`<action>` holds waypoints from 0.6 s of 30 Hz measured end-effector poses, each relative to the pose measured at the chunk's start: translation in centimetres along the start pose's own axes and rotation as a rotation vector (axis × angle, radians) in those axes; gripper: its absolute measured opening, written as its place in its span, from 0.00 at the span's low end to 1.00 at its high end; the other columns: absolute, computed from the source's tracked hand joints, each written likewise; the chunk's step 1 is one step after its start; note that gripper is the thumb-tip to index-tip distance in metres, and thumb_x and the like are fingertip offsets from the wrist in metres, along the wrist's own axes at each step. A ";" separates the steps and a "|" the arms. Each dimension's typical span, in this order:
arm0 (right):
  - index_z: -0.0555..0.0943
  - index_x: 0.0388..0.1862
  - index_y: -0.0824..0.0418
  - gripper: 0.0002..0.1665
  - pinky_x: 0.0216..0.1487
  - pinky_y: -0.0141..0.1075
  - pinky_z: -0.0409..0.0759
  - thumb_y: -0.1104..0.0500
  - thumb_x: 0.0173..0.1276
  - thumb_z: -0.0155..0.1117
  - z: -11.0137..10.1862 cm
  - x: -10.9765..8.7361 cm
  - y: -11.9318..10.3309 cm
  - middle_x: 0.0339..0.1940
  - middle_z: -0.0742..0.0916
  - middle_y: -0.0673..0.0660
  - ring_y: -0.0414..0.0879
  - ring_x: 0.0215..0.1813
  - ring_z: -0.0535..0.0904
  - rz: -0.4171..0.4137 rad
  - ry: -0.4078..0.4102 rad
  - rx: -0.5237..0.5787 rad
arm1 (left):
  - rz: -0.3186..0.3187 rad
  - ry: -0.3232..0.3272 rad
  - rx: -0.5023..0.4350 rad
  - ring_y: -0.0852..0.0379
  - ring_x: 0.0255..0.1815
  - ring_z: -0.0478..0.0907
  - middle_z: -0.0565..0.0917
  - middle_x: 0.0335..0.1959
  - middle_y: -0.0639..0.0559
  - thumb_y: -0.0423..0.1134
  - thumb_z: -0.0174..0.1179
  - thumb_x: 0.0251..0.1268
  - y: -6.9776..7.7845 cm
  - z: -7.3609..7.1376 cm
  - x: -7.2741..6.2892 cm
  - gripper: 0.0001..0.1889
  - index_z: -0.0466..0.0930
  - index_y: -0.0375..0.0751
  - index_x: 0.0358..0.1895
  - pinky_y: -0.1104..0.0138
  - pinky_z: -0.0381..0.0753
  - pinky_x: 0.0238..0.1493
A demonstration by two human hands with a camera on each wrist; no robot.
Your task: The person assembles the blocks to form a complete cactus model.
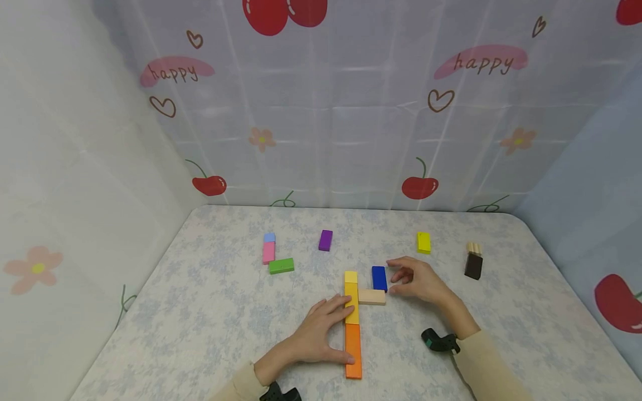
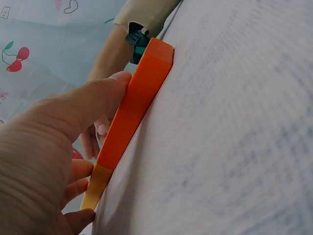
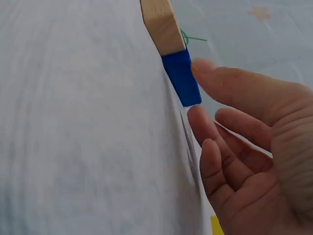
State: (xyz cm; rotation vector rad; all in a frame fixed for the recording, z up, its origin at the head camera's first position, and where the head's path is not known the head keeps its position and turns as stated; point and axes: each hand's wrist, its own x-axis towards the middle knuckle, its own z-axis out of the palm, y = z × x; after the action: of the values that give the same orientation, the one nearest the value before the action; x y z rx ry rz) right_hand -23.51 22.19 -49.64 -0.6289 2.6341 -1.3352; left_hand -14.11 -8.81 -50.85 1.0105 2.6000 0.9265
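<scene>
In the head view an orange block [image 1: 353, 356], a yellow-orange block [image 1: 351, 312] and a light yellow piece [image 1: 350, 277] lie end to end in a column. A beige block [image 1: 371, 297] juts from its right side, and a blue block [image 1: 379, 278] sits beyond it. My left hand [image 1: 318, 332] rests on the column, its thumb on the orange block and fingertips on the yellow-orange one, fingers extended. Beside the blue block is my right hand [image 1: 420, 281], loosely bent. The right wrist view shows its thumb [image 3: 230, 83] at the blue block's edge; contact is unclear.
Behind the column lie a purple block [image 1: 325, 240] and a yellow block [image 1: 423, 243]. Pink [image 1: 268, 252], light blue [image 1: 269, 237] and green [image 1: 282, 265] blocks cluster at left. A dark brown block [image 1: 473, 266] and cream pieces [image 1: 473, 248] lie at right. A curtain hangs behind the table.
</scene>
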 end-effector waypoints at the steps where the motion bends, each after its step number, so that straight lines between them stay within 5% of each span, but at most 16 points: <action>1: 0.76 0.63 0.67 0.37 0.41 0.29 0.81 0.59 0.54 0.78 -0.4 -0.1 0.1 0.44 0.85 0.60 0.46 0.40 0.82 0.005 0.030 -0.019 | 0.001 0.000 -0.003 0.49 0.80 0.49 0.55 0.79 0.57 0.63 0.70 0.50 0.0 0.0 0.0 0.48 0.63 0.48 0.74 0.45 0.48 0.76; 7: 0.76 0.64 0.66 0.34 0.42 0.27 0.79 0.60 0.59 0.74 -3.1 -0.1 0.8 0.54 0.83 0.64 0.54 0.45 0.83 0.079 0.282 -0.143 | 0.011 0.007 0.004 0.49 0.80 0.49 0.55 0.79 0.57 0.63 0.70 0.49 -0.1 -0.1 -0.1 0.48 0.63 0.48 0.74 0.46 0.49 0.76; 10: 0.74 0.65 0.67 0.34 0.43 0.34 0.82 0.61 0.61 0.73 -4.3 0.2 1.2 0.59 0.80 0.67 0.59 0.49 0.82 0.142 0.381 -0.165 | 0.015 0.009 0.007 0.49 0.80 0.49 0.55 0.79 0.57 0.63 0.70 0.49 -0.2 0.0 -0.1 0.48 0.63 0.48 0.74 0.45 0.49 0.76; 18: 0.63 0.73 0.69 0.44 0.51 0.52 0.81 0.59 0.62 0.71 -5.3 1.4 2.2 0.65 0.73 0.73 0.63 0.55 0.78 0.320 0.378 -0.171 | 0.017 0.005 0.000 0.49 0.80 0.49 0.55 0.79 0.57 0.63 0.70 0.50 -0.3 0.1 -0.1 0.48 0.63 0.48 0.74 0.45 0.49 0.76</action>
State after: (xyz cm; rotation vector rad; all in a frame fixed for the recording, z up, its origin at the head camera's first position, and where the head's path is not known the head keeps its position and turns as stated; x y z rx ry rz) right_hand -27.04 26.72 -48.05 0.0470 2.9980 -1.2404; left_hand -14.17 -8.95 -51.15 1.0326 2.5997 0.9347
